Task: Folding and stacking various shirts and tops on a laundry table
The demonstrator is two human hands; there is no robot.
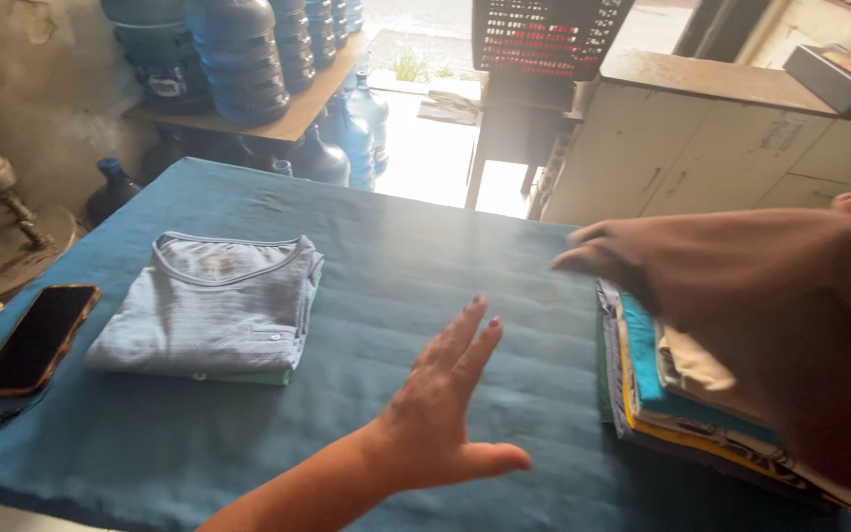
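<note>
Your left hand [445, 394] hovers flat with fingers spread over the desk [396, 256]; your right hand [741, 305], fingers extended, empty, hangs above the stack of folded clothes [682, 394].

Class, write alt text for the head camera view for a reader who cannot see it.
A person's left hand hovers open above a blue padded table, while the right hand reaches over a stack of folded clothes at the right. A folded grey shirt and a dark phone lie at the left.
</note>
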